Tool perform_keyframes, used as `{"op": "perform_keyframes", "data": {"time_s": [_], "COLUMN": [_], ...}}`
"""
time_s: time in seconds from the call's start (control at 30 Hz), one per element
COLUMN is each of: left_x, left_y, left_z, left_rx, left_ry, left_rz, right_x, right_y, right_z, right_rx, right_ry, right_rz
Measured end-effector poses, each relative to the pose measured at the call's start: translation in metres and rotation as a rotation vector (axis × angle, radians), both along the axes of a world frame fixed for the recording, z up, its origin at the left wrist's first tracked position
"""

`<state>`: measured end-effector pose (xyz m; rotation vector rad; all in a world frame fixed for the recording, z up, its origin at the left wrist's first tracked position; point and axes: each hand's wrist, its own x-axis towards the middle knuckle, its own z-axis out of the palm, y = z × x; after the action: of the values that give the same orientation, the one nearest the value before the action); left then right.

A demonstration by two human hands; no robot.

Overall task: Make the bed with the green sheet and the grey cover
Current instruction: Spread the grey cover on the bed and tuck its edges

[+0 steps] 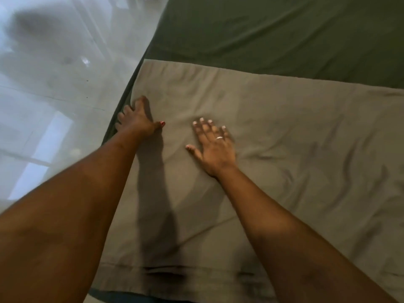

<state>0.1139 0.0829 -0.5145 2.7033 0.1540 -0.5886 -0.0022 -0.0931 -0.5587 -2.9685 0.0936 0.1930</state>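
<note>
Grey cover (284,149) lies creased over the near part of the bed, its far edge running straight across the green sheet (273,33), which shows bare beyond it and as a thin strip down the bed's left edge. The right hand (215,147) rests flat on the cover near its left end, fingers straight and slightly apart, with the cloth under palm and fingertips. The left hand (136,120) sits at the cover's left edge, thumb out on the cloth, fingers spread and bent over that edge; whether they pinch the cloth cannot be told.
</note>
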Motion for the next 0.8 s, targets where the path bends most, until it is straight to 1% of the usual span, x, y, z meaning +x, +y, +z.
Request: {"op": "perform_keyframes", "data": {"time_s": [0.07, 0.13, 0.23, 0.3, 0.37, 0.4, 0.43, 0.5, 0.6, 0.7, 0.73, 0.77, 0.8], "left_x": [0.019, 0.035, 0.064, 0.078, 0.09, 0.097, 0.103, 0.115, 0.127, 0.131, 0.135, 0.14, 0.143], "left_y": [-0.006, -0.011, -0.014, -0.017, -0.016, -0.013, -0.008, 0.004, 0.014, 0.011, 0.01, 0.009, 0.006], "left_z": [0.0, -0.001, 0.0, 0.0, -0.001, -0.003, -0.007, -0.017, -0.03, -0.026, -0.021, -0.016, -0.009], "left_rx": [-0.033, -0.072, -0.266, -0.406, -0.486, -0.49, -0.472, -0.409, -0.404, -0.421, -0.441, -0.462, -0.487], "left_ry": [-0.061, -0.091, -0.078, -0.127, -0.229, -0.292, -0.342, -0.382, -0.323, -0.249, -0.232, -0.211, -0.18], "left_rz": [-0.044, -0.052, 0.024, 0.017, -0.005, -0.012, -0.016, -0.009, 0.058, 0.089, 0.089, 0.084, 0.067], "right_x": [0.007, 0.012, 0.036, 0.057, 0.082, 0.095, 0.109, 0.135, 0.17, 0.183, 0.183, 0.179, 0.173], "right_y": [-0.037, -0.062, -0.061, -0.044, -0.018, -0.002, 0.016, 0.052, 0.093, 0.091, 0.078, 0.058, 0.034], "right_z": [-0.004, -0.005, -0.007, -0.008, -0.01, -0.011, -0.012, -0.013, -0.009, 0.005, 0.008, 0.009, 0.008], "right_rx": [-0.031, -0.06, -0.056, -0.038, -0.014, -0.004, 0.005, 0.03, 0.077, 0.146, 0.153, 0.129, 0.078], "right_ry": [-0.023, -0.004, 0.0, -0.014, -0.024, -0.037, -0.054, -0.081, -0.027, 0.023, -0.004, -0.047, -0.087], "right_rz": [-0.199, -0.398, -0.596, -0.666, -0.64, -0.606, -0.569, -0.477, -0.253, 0.002, 0.017, -0.031, -0.148]}}
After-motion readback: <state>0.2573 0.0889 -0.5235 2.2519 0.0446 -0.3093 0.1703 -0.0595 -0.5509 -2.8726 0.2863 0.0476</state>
